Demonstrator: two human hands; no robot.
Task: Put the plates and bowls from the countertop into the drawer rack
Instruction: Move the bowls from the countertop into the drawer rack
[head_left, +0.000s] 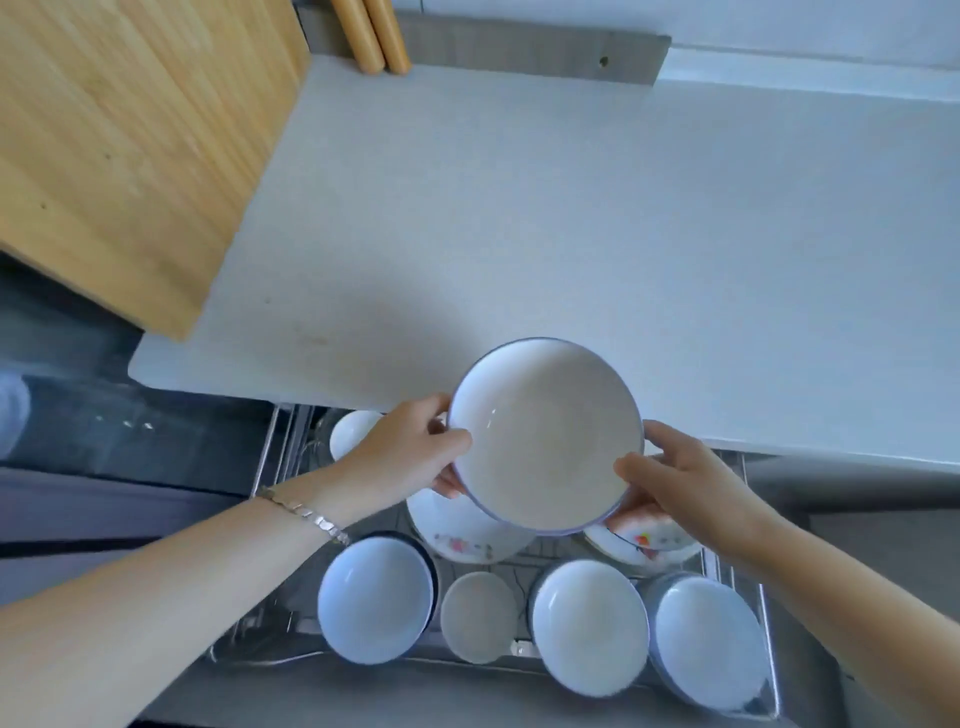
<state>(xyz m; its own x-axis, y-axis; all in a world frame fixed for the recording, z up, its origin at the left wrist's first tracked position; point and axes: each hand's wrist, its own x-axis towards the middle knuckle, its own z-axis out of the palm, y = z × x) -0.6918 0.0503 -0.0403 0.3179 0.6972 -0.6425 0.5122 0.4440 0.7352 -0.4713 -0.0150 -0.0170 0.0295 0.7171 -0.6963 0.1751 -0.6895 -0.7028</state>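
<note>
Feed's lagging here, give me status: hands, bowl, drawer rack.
Left hand and right hand both gripping the blue-rimmed bowl, held over the open drawer rack. Floral plates directly beneath. Front row full of bowls.

There are no words, numbers or signs to read here. The plates (470, 540) under the hands have small flower pictures on them, but no letters.

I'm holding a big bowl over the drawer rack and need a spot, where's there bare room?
The rack's front row is packed: blue-rimmed bowls plus a small bowl. Behind them, floral plates sit under the held bowl. Bare wire shows at the left, beside the small white bowl. The countertop behind is bare.
</note>
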